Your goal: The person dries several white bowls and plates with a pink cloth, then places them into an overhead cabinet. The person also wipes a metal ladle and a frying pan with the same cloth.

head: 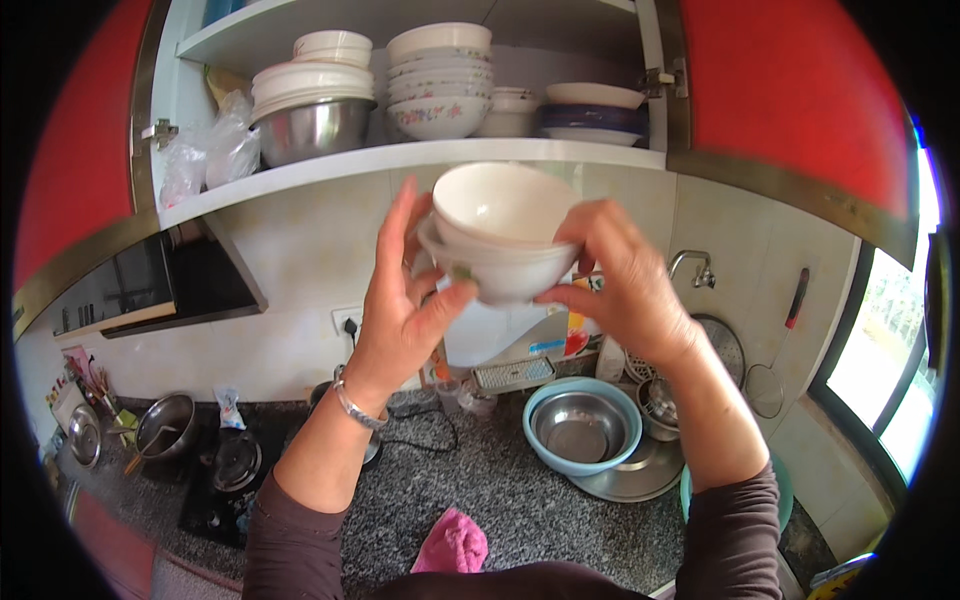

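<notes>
In front of the open wall cupboard, a small nested stack of white bowls (517, 274) is held up between both hands. The upper bowl shows its plain inside, and a green mark is on the outside of a lower one. My left hand (405, 300) grips the stack's left side, thumb low on the outer wall and one finger pointing up. At the right rim, the fingers of my right hand (619, 281) curl over, with its thumb underneath. The exact number of bowls is unclear, as motion blurs them.
On the cupboard shelf (420, 154) stand flowered bowls (441, 112), a steel basin (319, 131) and plates (592, 112). Red doors (795, 97) hang open at both sides. The granite counter (517, 480) bears a pink cloth (454, 541), a blue basin (534, 431) and a gas hob (217, 487).
</notes>
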The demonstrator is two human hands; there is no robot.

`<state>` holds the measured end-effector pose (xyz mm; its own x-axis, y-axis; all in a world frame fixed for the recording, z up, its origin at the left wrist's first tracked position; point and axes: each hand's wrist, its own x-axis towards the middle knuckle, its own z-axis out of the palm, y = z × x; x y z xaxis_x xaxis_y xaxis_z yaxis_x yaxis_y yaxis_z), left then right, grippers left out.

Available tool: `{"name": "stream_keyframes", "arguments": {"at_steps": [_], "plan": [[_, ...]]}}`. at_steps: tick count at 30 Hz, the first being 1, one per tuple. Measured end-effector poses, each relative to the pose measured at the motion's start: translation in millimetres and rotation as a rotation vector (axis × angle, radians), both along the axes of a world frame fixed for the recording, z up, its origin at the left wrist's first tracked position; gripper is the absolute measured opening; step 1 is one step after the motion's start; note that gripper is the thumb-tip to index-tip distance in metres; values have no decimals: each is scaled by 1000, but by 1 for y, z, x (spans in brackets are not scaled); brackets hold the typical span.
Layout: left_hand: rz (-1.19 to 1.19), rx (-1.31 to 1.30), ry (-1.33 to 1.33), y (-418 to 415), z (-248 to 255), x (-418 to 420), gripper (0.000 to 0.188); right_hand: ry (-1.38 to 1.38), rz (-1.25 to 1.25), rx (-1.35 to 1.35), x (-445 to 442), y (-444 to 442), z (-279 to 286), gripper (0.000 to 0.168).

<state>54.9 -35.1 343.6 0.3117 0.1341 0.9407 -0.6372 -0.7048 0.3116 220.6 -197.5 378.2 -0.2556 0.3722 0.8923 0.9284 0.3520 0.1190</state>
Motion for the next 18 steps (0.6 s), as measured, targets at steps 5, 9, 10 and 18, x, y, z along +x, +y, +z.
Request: {"name": "stream_keyframes", "arguments": {"at_steps": [5,9,10,18], "plan": [[341,117,-233,-3,66,61,55,-73,-150,162,30,-14,78,48],[664,277,-205,6,95,108,50,-38,-273,234,45,-15,134,46],[728,310,-204,7,100,117,48,-20,-304,247,47,-13,147,45],[1000,607,-233,30,92,151,20,-158,-577,256,100,34,219,49]]}}
